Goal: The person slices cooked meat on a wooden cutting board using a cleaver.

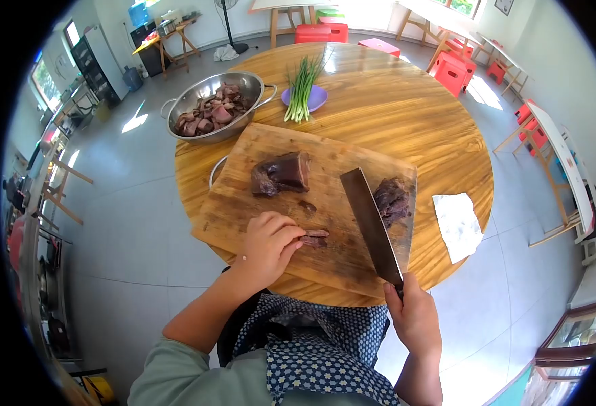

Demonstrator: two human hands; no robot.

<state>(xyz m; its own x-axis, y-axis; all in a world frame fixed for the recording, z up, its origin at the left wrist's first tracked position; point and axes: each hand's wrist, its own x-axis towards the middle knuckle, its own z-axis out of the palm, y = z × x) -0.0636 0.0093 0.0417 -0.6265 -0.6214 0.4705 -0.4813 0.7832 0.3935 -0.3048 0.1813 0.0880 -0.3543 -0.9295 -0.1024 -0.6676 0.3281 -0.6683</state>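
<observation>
My left hand (269, 245) rests low on the wooden cutting board (342, 152), its fingers pinching a small strip of dark meat (315, 238). My right hand (413, 314) grips the handle of a cleaver (374, 227), whose broad blade slants up and left over the board's right side. Behind the blade lies a heap of cut dark meat (394, 201), partly hidden by it. A larger dark chunk of meat (281, 174) with a flat cut face sits at the board's upper left. Between that chunk and my left hand is a small scrap (306, 206).
A metal two-handled colander (176, 135) full of meat pieces stands behind the board. Green scallions (303, 88) lie across a purple plate (318, 98). White paper (458, 227) lies on the round wooden table (406, 88) at right. Red stools (450, 71) stand farther off.
</observation>
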